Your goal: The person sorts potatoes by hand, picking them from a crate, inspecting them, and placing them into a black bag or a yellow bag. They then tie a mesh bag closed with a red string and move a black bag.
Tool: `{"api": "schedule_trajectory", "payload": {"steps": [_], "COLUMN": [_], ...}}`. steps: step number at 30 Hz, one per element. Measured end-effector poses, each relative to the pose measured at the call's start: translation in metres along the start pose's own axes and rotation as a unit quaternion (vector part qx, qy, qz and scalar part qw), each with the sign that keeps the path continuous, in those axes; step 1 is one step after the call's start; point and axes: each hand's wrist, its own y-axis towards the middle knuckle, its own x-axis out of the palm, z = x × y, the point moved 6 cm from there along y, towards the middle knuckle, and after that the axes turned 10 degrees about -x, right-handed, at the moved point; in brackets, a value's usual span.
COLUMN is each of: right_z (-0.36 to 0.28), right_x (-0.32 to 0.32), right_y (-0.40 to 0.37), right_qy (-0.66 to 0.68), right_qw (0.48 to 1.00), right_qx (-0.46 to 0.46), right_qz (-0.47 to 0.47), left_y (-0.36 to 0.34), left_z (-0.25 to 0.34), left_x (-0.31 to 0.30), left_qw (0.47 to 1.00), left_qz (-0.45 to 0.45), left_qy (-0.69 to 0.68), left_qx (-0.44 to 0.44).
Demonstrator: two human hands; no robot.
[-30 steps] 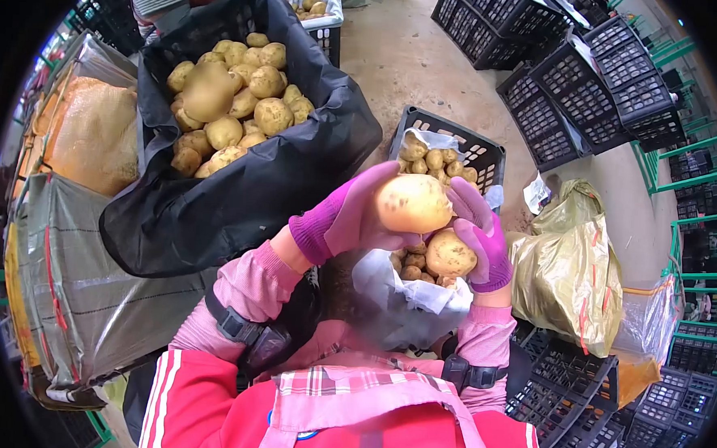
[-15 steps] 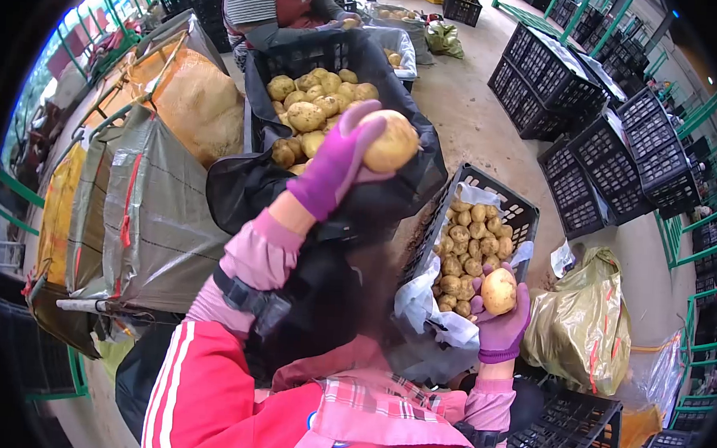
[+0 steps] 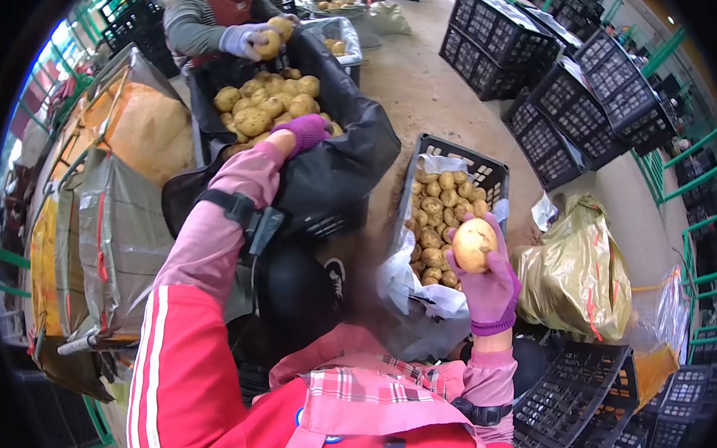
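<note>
My left hand (image 3: 305, 133), in a purple glove, reaches into the black-lined crate (image 3: 355, 135) at the near right edge of its large potatoes (image 3: 253, 121). Its fingers are mostly hidden, and no potato shows in its grasp. On the right, my right hand (image 3: 489, 288) holds a large pale potato (image 3: 475, 245) upright in its gloved fingers. Just beyond it stands a black crate (image 3: 491, 178) lined with pale sheeting and filled with smaller potatoes (image 3: 435, 228).
A co-worker (image 3: 211, 21) across the lined crate holds potatoes in gloved hands. Sacks (image 3: 131, 236) stand at the left. A shiny greenish sack (image 3: 579, 276) and an empty black crate (image 3: 580, 398) are at the right, with stacked crates (image 3: 498, 45) behind.
My left hand has lowered to the lined crate, and the large potato it held no longer shows in it. My right hand has raised its potato slightly. The co-worker's hands now show holding potatoes.
</note>
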Motion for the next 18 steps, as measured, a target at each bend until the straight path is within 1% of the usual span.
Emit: {"api": "schedule_trajectory", "payload": {"steps": [1,2,3,4,6,7,8,10,11,12,13,15,16,17,18], "right_z": [-0.005,-0.009,-0.012,-0.015,-0.021,-0.02,-0.015,-0.01,-0.005,-0.007,-0.007,-0.011,-0.013,-0.018,-0.023], "right_x": [0.008,0.014,0.021,0.026,0.037,0.044,0.047,0.053,0.059,0.066,0.064,0.05,0.039,0.026,0.014], "right_y": [0.001,0.001,0.002,0.003,0.008,0.012,0.015,0.015,0.017,0.014,0.016,0.018,0.018,0.017,0.016], "right_qy": [-0.033,-0.079,-0.121,-0.139,-0.252,-0.304,-0.322,-0.394,-0.421,-0.503,-0.499,-0.446,-0.426,-0.407,-0.388], "right_qw": [0.999,0.997,0.993,0.99,0.964,0.945,0.937,0.903,0.885,0.84,0.837,0.873,0.888,0.9,0.911], "right_qx": [-0.01,-0.012,-0.013,-0.022,-0.071,-0.096,-0.12,-0.121,-0.125,-0.124,-0.152,-0.173,-0.162,-0.151,-0.141], "right_qz": [-0.013,-0.007,-0.003,-0.004,-0.043,-0.071,-0.069,-0.119,-0.152,-0.16,-0.167,-0.1,-0.064,-0.025,0.014], "left_y": [-0.03,-0.056,-0.09,-0.114,-0.154,-0.167,-0.174,-0.192,-0.194,-0.194,-0.194,-0.191,-0.192,-0.189,-0.186], "left_z": [0.02,0.038,0.07,0.105,0.172,0.195,0.216,0.251,0.256,0.255,0.251,0.225,0.205,0.183,0.161], "left_x": [-0.03,-0.053,-0.071,-0.07,-0.052,-0.025,-0.004,0.025,0.032,0.031,0.028,0.015,-0.012,-0.036,-0.058], "left_qw": [0.973,0.924,0.879,0.817,0.827,0.779,0.818,0.686,0.629,0.626,0.619,0.604,0.648,0.664,0.696], "left_qz": [0.204,0.35,0.412,0.296,0.122,-0.012,-0.075,-0.23,-0.233,-0.2,-0.17,-0.061,0.012,0.056,0.127], "left_qy": [-0.089,-0.133,-0.237,-0.493,-0.548,-0.624,-0.567,-0.69,-0.74,-0.752,-0.765,-0.794,-0.761,-0.745,-0.707], "left_qx": [-0.064,-0.077,-0.031,-0.05,0.026,0.049,0.054,0.03,0.05,0.05,0.052,0.04,0.025,0.011,-0.014]}}
